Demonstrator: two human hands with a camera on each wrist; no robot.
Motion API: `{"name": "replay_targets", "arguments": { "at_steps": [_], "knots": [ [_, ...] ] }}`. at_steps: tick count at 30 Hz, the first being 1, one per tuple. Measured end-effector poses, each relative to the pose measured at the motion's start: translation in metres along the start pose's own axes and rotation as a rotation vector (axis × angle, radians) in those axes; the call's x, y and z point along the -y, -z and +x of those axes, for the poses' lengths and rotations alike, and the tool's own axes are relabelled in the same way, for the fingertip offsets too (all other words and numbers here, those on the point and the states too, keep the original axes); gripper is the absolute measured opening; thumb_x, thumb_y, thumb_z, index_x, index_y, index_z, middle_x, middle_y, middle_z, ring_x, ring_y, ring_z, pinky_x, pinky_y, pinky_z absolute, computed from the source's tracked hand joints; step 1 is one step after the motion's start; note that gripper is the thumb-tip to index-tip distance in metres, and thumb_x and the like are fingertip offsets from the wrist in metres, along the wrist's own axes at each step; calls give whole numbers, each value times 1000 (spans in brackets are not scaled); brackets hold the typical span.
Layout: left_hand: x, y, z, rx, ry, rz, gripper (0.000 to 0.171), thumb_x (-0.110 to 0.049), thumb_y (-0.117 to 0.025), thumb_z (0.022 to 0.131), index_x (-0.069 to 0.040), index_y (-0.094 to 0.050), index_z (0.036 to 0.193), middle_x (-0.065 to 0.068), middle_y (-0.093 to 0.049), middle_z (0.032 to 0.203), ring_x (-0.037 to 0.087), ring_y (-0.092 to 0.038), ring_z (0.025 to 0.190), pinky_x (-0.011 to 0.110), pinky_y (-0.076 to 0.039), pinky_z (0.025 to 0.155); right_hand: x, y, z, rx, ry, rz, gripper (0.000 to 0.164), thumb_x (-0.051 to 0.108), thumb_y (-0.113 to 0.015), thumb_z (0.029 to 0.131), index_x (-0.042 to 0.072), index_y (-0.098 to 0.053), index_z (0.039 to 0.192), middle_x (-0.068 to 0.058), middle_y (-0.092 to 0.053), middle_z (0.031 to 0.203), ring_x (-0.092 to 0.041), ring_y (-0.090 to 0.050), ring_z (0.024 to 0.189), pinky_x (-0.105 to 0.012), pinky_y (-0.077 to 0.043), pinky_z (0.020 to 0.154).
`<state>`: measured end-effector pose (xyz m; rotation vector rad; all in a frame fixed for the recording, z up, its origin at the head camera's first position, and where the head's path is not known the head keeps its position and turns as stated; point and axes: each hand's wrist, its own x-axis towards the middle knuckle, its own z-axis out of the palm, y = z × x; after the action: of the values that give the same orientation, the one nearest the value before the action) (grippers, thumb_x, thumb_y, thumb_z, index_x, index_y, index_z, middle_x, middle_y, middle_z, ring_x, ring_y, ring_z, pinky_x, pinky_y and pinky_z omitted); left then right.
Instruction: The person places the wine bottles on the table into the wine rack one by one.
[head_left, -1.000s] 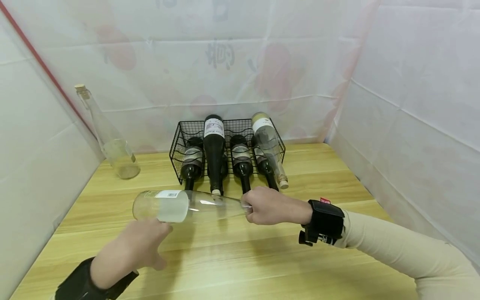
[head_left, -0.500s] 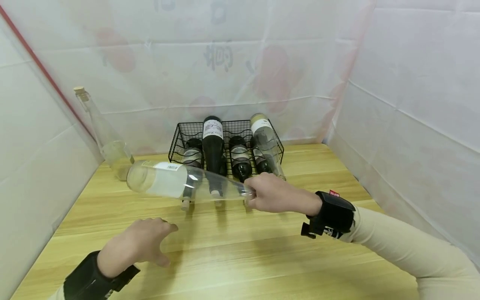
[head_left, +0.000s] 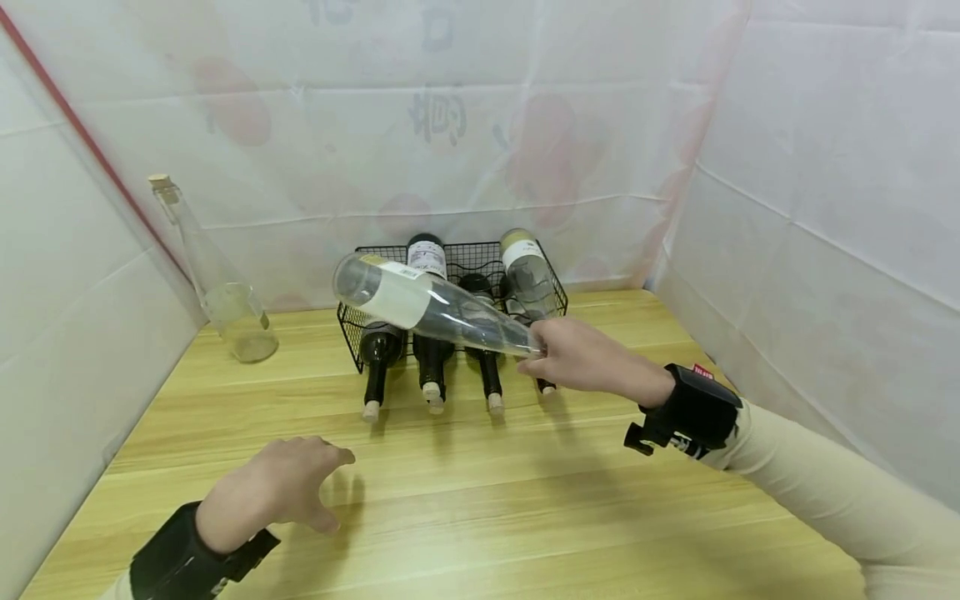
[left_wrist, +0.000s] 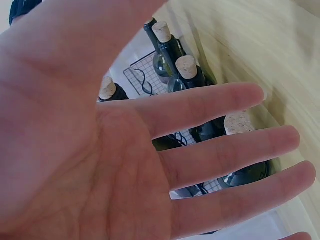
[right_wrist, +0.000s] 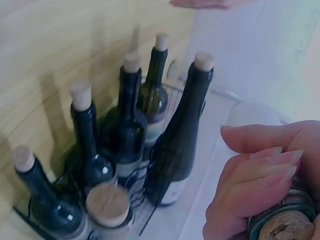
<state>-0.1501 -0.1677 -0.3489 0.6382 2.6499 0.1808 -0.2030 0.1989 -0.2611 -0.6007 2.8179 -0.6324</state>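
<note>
My right hand point(head_left: 581, 354) grips a clear glass bottle point(head_left: 480, 325) by its neck. The bottle has a pale label and slants across the front of a black wire wine rack point(head_left: 476, 252), base up to the left. In the right wrist view, its cork point(right_wrist: 290, 227) shows below the curled fingers. Dark wine bottles point(head_left: 381, 346) lie in the rack, corked necks toward me. On the upper level lie one dark bottle point(head_left: 426, 254) and one clear bottle point(head_left: 525, 267), both partly covered. My left hand point(head_left: 277, 483) holds nothing, fingers spread in the left wrist view.
Another clear corked bottle point(head_left: 251, 329) stands upright at the back left of the wooden table point(head_left: 450, 517). White sheeting point(head_left: 810, 208) hangs along the back and both sides, close behind the rack.
My right hand has carried the clear bottle up, away from me and rightward until it overlaps the rack. The left hand, earlier at the bottle's base, is now apart from it and nearly still.
</note>
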Motion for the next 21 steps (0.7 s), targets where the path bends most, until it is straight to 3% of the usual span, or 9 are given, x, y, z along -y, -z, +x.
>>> {"name": "replay_targets", "arguments": {
  "at_steps": [3,9,12,16,21],
  "knots": [
    [0,0,1,4,-2,1,81,-32,-97,62,-5,-66,132,18,-70,129,43,-66,115,65,-55,93,-8,5,-2,-1,-55,44,27,23,-73,97,9,-54,82,0,-49,68,-12,-42,57,-24,-35,55],
    [2,-1,1,3,2,4,82,-33,-97,62,-6,-65,133,18,-69,130,44,-65,117,65,-54,95,-21,17,-7,-13,-88,81,21,24,-71,98,5,-64,96,-8,-72,79,-12,-52,59,-23,-36,50],
    [2,-1,2,3,3,5,81,-33,-97,62,-6,-66,132,18,-69,129,43,-65,117,65,-54,95,-26,22,-9,-17,-102,68,21,25,-70,98,5,-65,96,-6,-65,74,-12,-45,57,-23,-33,50],
    [2,-1,2,2,3,1,81,-32,-97,63,-6,-66,132,18,-70,129,43,-65,117,65,-54,94,-33,28,-10,-38,-119,22,25,27,-69,98,6,-60,88,2,-45,67,-11,-38,56,-24,-32,49],
    [2,0,2,0,9,-4,81,-32,-97,63,-6,-66,133,17,-69,130,43,-64,118,66,-54,93,-41,32,-8,-66,-112,-13,31,27,-69,99,9,-53,79,5,-37,62,-10,-33,53,-25,-30,48]
  ]
}}
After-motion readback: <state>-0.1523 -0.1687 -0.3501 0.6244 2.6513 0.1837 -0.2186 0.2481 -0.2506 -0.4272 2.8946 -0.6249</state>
